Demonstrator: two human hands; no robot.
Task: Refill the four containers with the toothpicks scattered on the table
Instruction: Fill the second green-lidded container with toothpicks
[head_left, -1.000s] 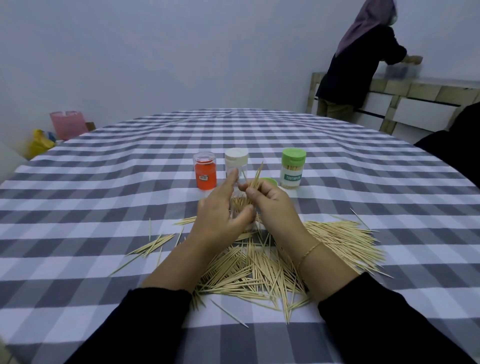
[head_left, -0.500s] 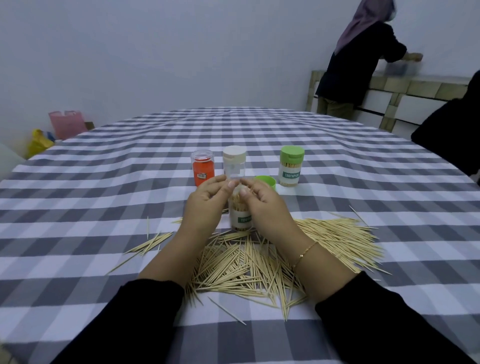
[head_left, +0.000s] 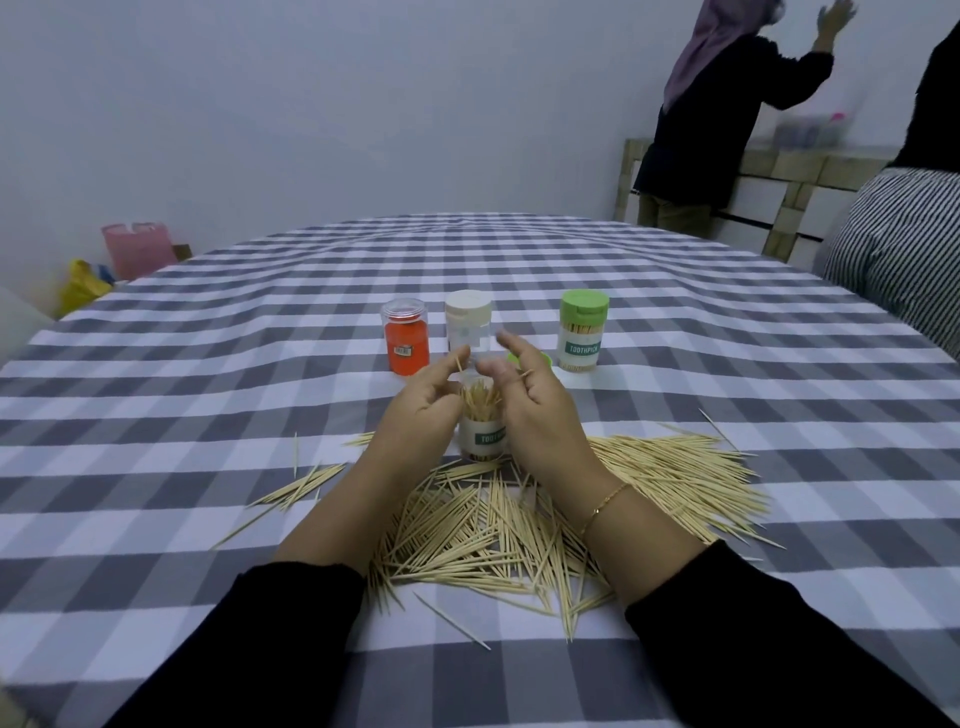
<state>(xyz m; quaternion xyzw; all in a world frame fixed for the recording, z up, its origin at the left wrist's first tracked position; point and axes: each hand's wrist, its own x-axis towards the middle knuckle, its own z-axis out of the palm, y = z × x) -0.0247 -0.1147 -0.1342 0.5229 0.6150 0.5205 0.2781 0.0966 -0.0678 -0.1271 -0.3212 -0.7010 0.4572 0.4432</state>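
Note:
An uncapped clear toothpick container (head_left: 482, 434) stands upright between my hands, packed with toothpicks that stick out of its top. My left hand (head_left: 415, 415) cups its left side and pinches a single toothpick (head_left: 459, 362) at the fingertips. My right hand (head_left: 537, 415) is at its right side with the fingers spread; a toothpick tip shows by its knuckles. Behind stand an orange container (head_left: 407, 340), a white-capped container (head_left: 467, 325) and a green-lidded container (head_left: 583, 335). A big pile of loose toothpicks (head_left: 488, 530) lies under my wrists and spreads to the right (head_left: 675, 475).
A loose green lid (head_left: 543, 358) peeks out behind my right hand. Stray toothpicks (head_left: 304, 480) lie to the left on the checked tablecloth (head_left: 208, 395). A person (head_left: 717, 104) stands at a shelf at the back right; a striped garment (head_left: 893, 254) is at the right edge.
A bundle held upright above the container one second ago now sits inside it. My fingers have come apart from over its mouth. The person at the back has raised an arm.

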